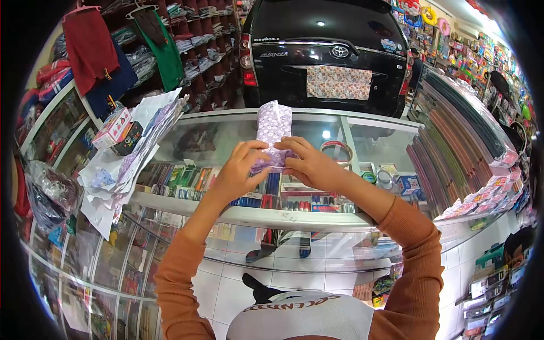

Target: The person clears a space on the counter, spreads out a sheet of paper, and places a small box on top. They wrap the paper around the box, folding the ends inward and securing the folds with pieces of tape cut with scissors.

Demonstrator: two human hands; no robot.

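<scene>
A parcel wrapped in purple-and-white patterned paper [274,120] lies on the glass counter, its long side pointing away from me. My left hand [242,169] grips the left side of its near end, thumb and fingers bent onto the paper. From the right, my right hand [310,164] pinches the same end, fingertips pressing on folded paper. Between both hands the near edge of the wrapping looks creased. What is inside the paper is hidden. A large tape roll [336,152] is just right of my right hand.
The glass counter's white front edge [272,218] runs before me, with pens and small boxes under the glass. Left stands a pile of paper sheets [127,170] with small boxes [116,129] on top. Stacked books [459,153] rise at right. A black car [328,51] is behind the counter.
</scene>
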